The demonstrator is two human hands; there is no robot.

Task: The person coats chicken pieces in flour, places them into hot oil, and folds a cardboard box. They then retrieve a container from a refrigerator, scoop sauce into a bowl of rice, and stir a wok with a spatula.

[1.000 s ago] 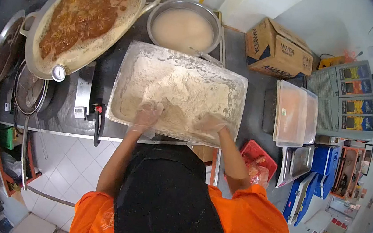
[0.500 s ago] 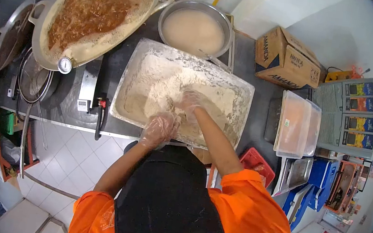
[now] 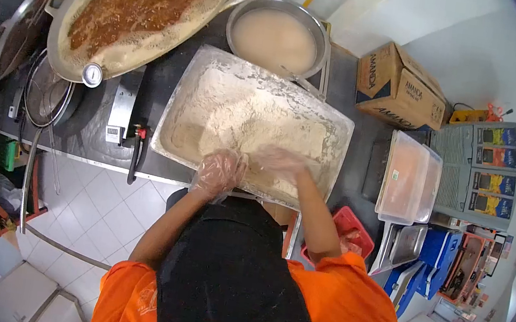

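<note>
A large metal tray [image 3: 342, 147] of pale flour [image 3: 258, 112] lies before me. My left hand [image 3: 219, 172], in a clear plastic glove, is at the tray's near edge, its fingers curled; what they hold, if anything, is hidden. Just right of it, my right hand [image 3: 280, 163], gloved too, hovers over or touches the flour, its fingers smeared by motion. Beyond the tray stands a round metal bowl of cloudy liquid [image 3: 276, 38].
A wide pan of bubbling brown oil [image 3: 142, 2] with a dial thermometer [image 3: 92, 75] stands upper left, near a round strainer [image 3: 49, 91]. On the right are a cardboard box [image 3: 401, 85], plastic containers [image 3: 406, 180] and a red basket [image 3: 344, 232].
My right hand has moved right and slightly toward me, away from my left hand. My left hand has stayed at the near edge. The view has shifted slightly.
</note>
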